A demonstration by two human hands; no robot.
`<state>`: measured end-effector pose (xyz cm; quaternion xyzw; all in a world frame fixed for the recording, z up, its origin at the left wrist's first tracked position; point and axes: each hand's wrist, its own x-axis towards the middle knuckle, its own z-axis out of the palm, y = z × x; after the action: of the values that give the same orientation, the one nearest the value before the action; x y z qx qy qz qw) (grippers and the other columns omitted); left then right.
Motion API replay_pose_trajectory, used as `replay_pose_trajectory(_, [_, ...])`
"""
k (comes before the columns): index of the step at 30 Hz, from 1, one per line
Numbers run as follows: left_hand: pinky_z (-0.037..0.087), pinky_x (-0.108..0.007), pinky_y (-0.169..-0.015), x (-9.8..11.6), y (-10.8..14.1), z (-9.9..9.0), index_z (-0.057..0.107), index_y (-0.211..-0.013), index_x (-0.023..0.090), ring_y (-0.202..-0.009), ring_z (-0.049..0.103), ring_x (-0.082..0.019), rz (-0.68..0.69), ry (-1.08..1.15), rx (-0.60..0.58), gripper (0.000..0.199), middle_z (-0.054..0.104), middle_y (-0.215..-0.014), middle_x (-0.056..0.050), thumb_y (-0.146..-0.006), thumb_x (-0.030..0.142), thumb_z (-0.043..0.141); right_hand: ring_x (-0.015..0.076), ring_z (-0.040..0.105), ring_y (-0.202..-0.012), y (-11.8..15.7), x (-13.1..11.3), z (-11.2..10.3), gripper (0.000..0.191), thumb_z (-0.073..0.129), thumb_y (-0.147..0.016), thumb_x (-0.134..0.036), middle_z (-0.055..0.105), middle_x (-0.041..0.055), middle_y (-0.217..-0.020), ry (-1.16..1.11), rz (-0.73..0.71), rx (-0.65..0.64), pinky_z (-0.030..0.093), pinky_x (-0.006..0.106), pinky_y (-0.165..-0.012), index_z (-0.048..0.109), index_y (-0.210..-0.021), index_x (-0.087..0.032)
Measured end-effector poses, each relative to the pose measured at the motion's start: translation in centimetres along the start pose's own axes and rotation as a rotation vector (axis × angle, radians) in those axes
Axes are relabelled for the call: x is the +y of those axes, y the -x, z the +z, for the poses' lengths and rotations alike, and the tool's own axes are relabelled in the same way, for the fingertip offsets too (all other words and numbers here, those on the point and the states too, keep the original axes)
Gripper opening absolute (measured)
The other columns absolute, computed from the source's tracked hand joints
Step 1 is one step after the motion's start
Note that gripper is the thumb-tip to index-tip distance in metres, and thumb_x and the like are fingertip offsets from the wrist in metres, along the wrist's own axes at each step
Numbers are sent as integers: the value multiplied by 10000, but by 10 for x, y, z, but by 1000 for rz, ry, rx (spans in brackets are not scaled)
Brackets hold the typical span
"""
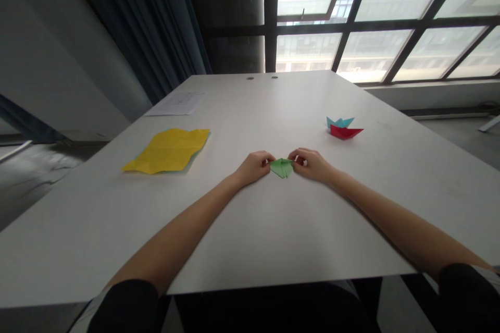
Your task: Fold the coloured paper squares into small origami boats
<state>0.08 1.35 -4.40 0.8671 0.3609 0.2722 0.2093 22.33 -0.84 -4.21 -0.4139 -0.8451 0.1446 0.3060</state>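
A small folded piece of green paper (282,167) is held between my two hands, low over the middle of the white table (250,229). My left hand (255,166) pinches its left corner with thumb and fingers. On the other side, my right hand (310,164) pinches the right corner. The paper has a flat upper edge and folded points hanging toward me. Beyond my right hand, a red paper boat (345,132) stands in front of a light blue paper boat (339,122).
Creased yellow paper (167,150) lies at the left with a blue-green edge showing beneath it. Behind it is a printed white sheet (177,103). Two round grommets sit near the table's far edge. Dark curtains and windows stand beyond.
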Motion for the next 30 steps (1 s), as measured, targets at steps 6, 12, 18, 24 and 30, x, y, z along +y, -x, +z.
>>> replay_pose_trajectory(6, [444, -241, -740, -3, 1, -1, 643, -857, 170, -768, 541, -123, 135, -53, -6, 254, 626, -846, -28, -700, 55, 480, 97, 530, -608, 1, 7, -2, 196, 481, -727, -121, 607, 27, -773, -40, -76, -54, 427, 212, -590, 626, -846, -178])
replay_pose_trajectory(12, [444, -263, -812, -4, 3, -2, 647, -871, 173, -852, 542, -138, 246, -107, -25, 285, 620, -883, -42, -709, 26, 463, 93, 540, -603, 1, 9, -3, 177, 523, -738, -152, 612, 38, -789, -62, -109, -76, 439, 205, -581, 656, -852, -177])
replay_pose_trajectory(18, [451, -260, -803, -6, 4, -2, 652, -868, 169, -832, 549, -131, 259, -97, -5, 274, 618, -867, -44, -716, 34, 467, 104, 553, -624, 1, 8, -7, 179, 613, -738, -286, 612, 47, -798, -74, -107, -130, 450, 214, -586, 655, -875, -179])
replay_pose_trajectory(24, [454, -261, -796, -6, 5, -1, 660, -872, 171, -817, 552, -132, 264, -88, 16, 238, 621, -853, -42, -707, 81, 515, 107, 565, -643, 3, 10, -2, 179, 590, -775, -322, 614, 49, -837, -39, -107, -98, 459, 223, -608, 644, -881, -188])
replay_pose_trajectory(30, [451, -256, -789, -5, 6, 0, 666, -880, 184, -827, 551, -130, 285, -109, 5, 221, 617, -876, -45, -747, 118, 502, 157, 569, -799, 2, 9, -1, 156, 540, -820, -304, 631, 58, -824, 22, -240, -42, 454, 282, -749, 648, -871, -204])
